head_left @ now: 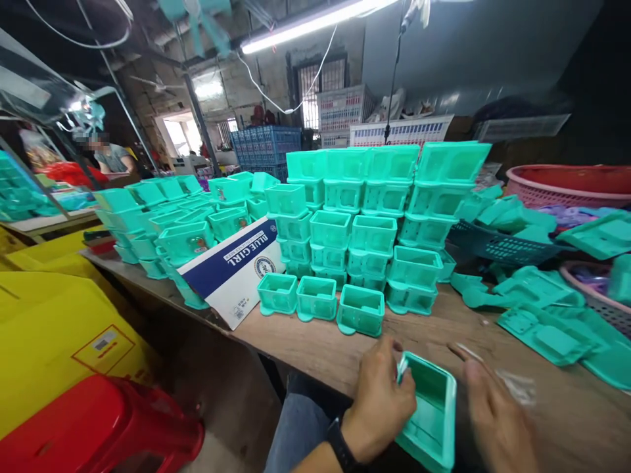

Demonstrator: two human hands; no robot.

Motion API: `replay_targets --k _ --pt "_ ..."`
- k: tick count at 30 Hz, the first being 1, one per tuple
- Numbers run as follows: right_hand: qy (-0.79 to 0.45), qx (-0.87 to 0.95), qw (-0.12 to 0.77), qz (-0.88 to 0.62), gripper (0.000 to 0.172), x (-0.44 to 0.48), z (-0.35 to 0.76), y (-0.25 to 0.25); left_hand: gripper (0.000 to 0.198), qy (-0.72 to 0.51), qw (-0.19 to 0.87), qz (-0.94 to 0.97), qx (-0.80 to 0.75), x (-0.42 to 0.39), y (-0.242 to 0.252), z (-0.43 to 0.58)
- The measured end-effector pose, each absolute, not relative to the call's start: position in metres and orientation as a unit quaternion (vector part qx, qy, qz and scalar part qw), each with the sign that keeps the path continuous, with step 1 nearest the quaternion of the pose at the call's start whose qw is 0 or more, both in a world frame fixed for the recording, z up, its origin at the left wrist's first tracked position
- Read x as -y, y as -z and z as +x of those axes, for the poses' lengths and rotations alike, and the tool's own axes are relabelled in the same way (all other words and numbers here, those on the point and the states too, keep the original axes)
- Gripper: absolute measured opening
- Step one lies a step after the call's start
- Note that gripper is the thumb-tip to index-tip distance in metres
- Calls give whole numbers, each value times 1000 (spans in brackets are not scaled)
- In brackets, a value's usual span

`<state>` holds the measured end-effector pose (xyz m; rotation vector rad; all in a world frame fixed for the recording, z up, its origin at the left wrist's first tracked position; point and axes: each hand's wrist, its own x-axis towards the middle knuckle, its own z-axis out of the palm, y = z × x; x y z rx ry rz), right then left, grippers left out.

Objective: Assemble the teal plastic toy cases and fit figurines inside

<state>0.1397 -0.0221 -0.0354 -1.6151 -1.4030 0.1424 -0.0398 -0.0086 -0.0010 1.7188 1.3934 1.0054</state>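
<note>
A turquoise plastic box (428,430), open at the top, is tilted at the table's near edge. My left hand (382,394) is closed on its left wall, fingers at the rim. A small pale bit shows by those fingertips; I cannot make out what it is. To the right of the box, apart from it, my right hand (495,410) has its fingers stretched out, slightly blurred. A crumpled clear plastic scrap (517,386) lies on the table beside it. Just beyond my left hand stands a similar box (361,312), at the end of a short row.
Stacked turquoise boxes (330,230) fill the table's far side, with a Blue Girl carton (241,269) leaning among them. Loose turquoise parts (552,335) and baskets (507,242) are on the right. A red stool (98,427) stands at lower left; a person (116,161) is further back.
</note>
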Motion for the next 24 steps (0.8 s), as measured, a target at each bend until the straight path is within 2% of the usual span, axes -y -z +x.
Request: replay_targets --k 3,6,9,11,14,16,20,24 --pt "8 609 444 -658 66 33 148 46 34 -434 379 587 -569 -2 23 -26" --pt "45 623 406 -667 62 34 158 45 25 -485 389 556 -551 -7 44 -14" --pt "29 616 390 -683 48 25 165 30 22 -486 365 591 -531 -2 54 -14" --pt "-10 629 362 -688 41 15 168 19 32 -463 299 670 -497 2 51 -20" --pt "-22 637 337 -693 30 -6 169 6 41 -441 75 794 -411 -2 37 -30" --pt "-35 649 330 -685 23 -22 170 2 41 -417 -16 839 -348 -14 27 -31" --pt "-52 672 320 -666 26 -45 177 0 27 -345 -62 878 -325 -44 17 -25" --pt "8 622 272 -734 29 -52 213 3 32 -304 -119 878 -349 -67 18 -23"
